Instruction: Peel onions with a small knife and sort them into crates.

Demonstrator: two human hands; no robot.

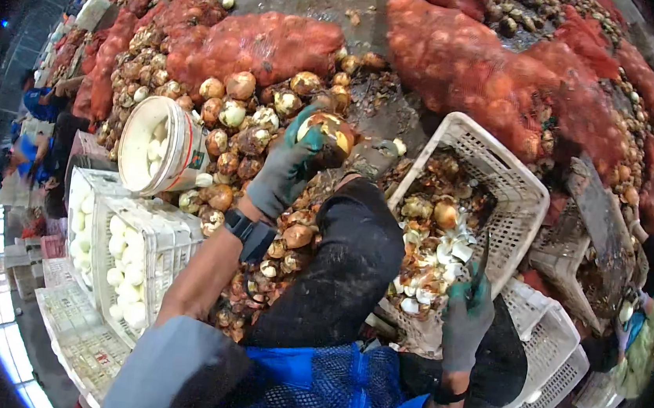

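Observation:
My left hand (284,170), in a grey-and-green glove, is closed round a large onion (338,141) with brown, patchy skin, held above the heap of loose onions (233,116). In my right hand (466,327), gloved the same way, is a knife (483,257) with its dark blade pointing up. It is over the near right side of a white plastic crate (523,193), which holds onion skins, white trimmings (448,251) and a few onions. The knife's handle is mostly hidden by my fingers.
Left of the heap, a white bucket (128,155) lies tilted with peeled onions inside. Below it stand white crates (179,229) of peeled onions. Full red mesh sacks (465,76) lie across the far side. Stacked white crates (558,336) sit at right; other people work at both edges.

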